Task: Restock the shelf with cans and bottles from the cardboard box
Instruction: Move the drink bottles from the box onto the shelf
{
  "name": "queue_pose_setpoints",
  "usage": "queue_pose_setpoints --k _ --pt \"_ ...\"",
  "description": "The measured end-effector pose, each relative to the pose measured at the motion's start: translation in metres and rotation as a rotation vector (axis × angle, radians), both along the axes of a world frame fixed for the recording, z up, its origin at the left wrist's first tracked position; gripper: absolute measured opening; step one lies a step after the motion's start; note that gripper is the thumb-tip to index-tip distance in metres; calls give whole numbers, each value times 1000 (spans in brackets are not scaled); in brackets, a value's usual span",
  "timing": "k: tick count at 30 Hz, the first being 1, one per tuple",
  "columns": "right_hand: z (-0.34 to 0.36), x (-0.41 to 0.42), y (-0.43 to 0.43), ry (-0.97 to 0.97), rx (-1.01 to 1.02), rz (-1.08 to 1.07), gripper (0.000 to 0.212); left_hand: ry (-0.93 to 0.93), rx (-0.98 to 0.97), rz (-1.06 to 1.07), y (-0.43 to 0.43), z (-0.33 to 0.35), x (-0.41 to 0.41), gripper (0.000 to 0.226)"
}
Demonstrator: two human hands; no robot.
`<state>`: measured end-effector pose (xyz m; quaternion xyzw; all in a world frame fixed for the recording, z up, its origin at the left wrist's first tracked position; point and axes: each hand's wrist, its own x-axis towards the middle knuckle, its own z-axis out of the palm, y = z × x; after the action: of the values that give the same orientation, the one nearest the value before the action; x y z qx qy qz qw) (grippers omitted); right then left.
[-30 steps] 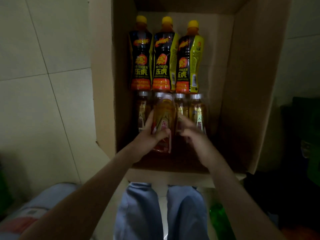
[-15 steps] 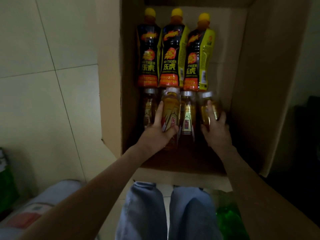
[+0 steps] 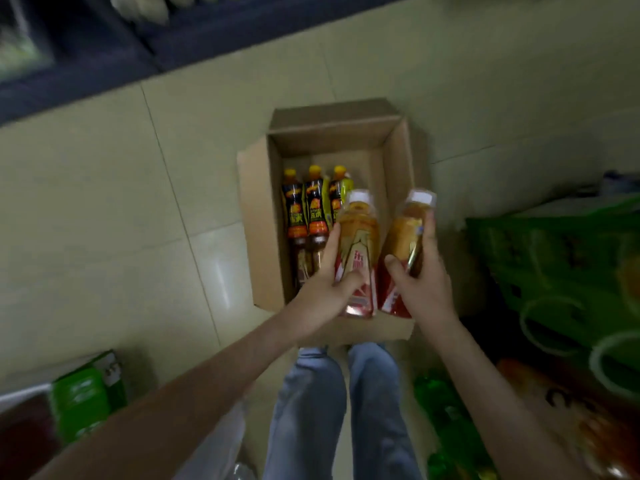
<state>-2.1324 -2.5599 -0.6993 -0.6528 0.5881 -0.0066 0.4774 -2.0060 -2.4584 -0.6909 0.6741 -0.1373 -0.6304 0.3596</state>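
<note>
Both forearms bare up to the frame edge; left hand (image 3: 320, 294) and right hand (image 3: 424, 289) bare as well. Legs in light-blue jeans (image 3: 311, 407), faded wash, soft lengthwise creases in the denim.

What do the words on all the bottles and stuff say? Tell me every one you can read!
"乐虎": green characters on the dark bottles in the cardboard box; blurred, just readable.
Red label of the amber bottle held by the left hand: white characters, too blurred to read.
Second amber bottle held by the right hand: label unreadable.
Green packs: white rings only, no readable words.
</note>
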Motion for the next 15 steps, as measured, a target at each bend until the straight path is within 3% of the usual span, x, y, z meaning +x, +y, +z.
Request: queue_pose_setpoints --k 9,15 --pt "256 -51 39 -138 -334 16 92 -53 -423 -96 15 234 -34 81" --pt "377 -130 105 -225 -513 -14 92 -185 -699 -280 62 352 -96 86"
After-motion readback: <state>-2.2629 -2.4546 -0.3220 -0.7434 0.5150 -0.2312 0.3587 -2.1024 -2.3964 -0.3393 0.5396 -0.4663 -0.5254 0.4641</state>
